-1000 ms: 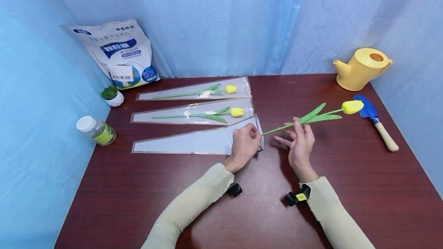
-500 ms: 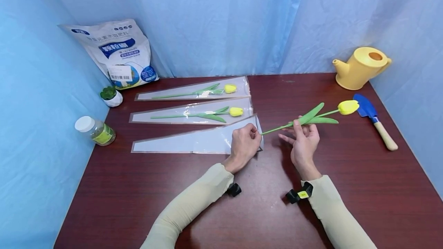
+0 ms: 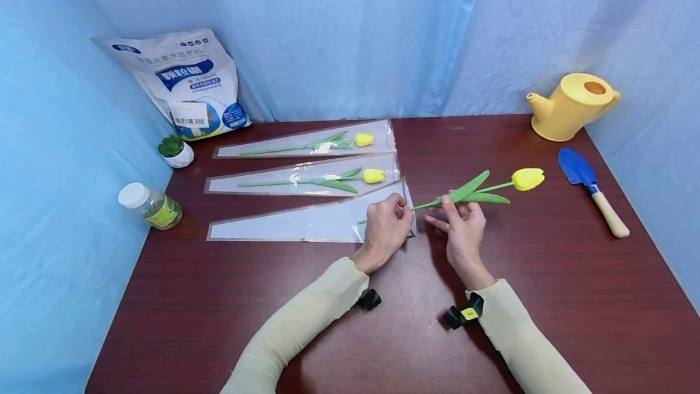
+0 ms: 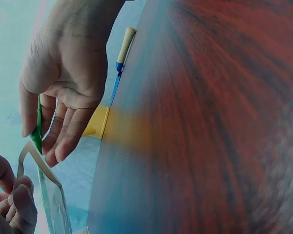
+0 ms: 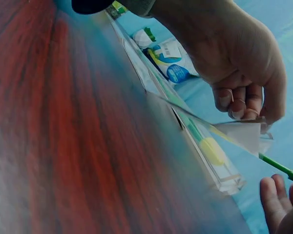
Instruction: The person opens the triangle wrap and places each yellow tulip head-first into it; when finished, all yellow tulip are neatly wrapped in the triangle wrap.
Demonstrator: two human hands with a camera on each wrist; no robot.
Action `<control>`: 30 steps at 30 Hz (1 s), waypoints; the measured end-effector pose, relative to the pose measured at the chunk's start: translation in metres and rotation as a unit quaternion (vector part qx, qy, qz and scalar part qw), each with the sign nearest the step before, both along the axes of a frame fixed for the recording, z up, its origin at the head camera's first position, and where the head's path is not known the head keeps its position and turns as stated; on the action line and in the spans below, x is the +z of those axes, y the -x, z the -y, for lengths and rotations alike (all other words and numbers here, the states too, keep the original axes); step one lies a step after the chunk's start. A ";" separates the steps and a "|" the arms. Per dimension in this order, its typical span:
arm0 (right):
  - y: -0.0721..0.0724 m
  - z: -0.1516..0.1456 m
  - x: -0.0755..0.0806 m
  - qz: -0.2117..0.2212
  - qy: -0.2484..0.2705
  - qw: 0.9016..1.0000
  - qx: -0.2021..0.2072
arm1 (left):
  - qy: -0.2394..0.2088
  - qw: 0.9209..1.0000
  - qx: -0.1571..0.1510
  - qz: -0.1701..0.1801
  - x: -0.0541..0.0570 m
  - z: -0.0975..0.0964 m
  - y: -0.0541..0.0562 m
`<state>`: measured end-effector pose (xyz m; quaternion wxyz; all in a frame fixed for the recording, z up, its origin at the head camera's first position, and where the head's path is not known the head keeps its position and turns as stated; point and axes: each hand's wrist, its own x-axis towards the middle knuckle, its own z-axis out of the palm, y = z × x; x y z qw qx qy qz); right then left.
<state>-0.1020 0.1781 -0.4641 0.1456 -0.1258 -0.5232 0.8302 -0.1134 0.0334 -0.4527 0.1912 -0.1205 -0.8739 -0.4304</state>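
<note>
My left hand (image 3: 387, 227) pinches the upper edge at the wide mouth of a clear-fronted flower sleeve (image 3: 284, 225), raising it a little; in the right wrist view the sleeve mouth (image 5: 241, 136) gapes. In my right hand (image 3: 463, 233) a yellow artificial tulip (image 3: 527, 179) is pinched by its stem near the green leaves. The stem runs through the mouth, and its tip shows inside the sleeve just left of my left hand, which hides part of it. Farther back lie two more sleeves, a middle one (image 3: 221, 185) and a far one (image 3: 229, 151), each holding a yellow tulip.
A fertilizer bag (image 3: 188, 87), a small potted succulent (image 3: 177, 154) and a white-capped jar (image 3: 153, 205) stand at the left. On the right are a yellow watering can (image 3: 569, 108) and a blue trowel (image 3: 593, 190) with a wooden handle. Blue curtains enclose the table (image 3: 415, 345).
My right hand has moved left with the tulip, and the stem has slid into the sleeve, its tip now showing past my left hand. The left hand keeps its hold on the mouth.
</note>
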 end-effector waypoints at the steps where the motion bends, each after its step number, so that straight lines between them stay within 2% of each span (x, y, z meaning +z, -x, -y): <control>1: 0.000 -0.001 0.001 0.004 -0.003 1.000 0.002 | -0.001 1.000 0.001 -0.003 0.000 0.000 0.000; 4: 0.002 -0.007 0.004 0.018 -0.017 1.000 -0.006 | -0.004 1.000 0.004 -0.010 0.000 0.001 0.002; 8: 0.006 -0.017 0.007 0.025 -0.005 0.999 -0.036 | -0.005 1.000 0.007 -0.007 0.000 0.001 0.003; 11: 0.008 -0.020 0.008 0.026 0.006 0.999 -0.043 | -0.005 1.000 0.005 -0.003 -0.001 0.001 0.003; 19: 0.005 -0.012 0.006 0.034 -0.013 0.999 -0.017 | 0.000 1.000 0.001 -0.008 -0.001 0.001 0.002; 30: 0.000 0.002 0.003 0.030 -0.004 1.000 0.006 | -0.005 0.999 -0.010 -0.032 -0.001 0.001 0.001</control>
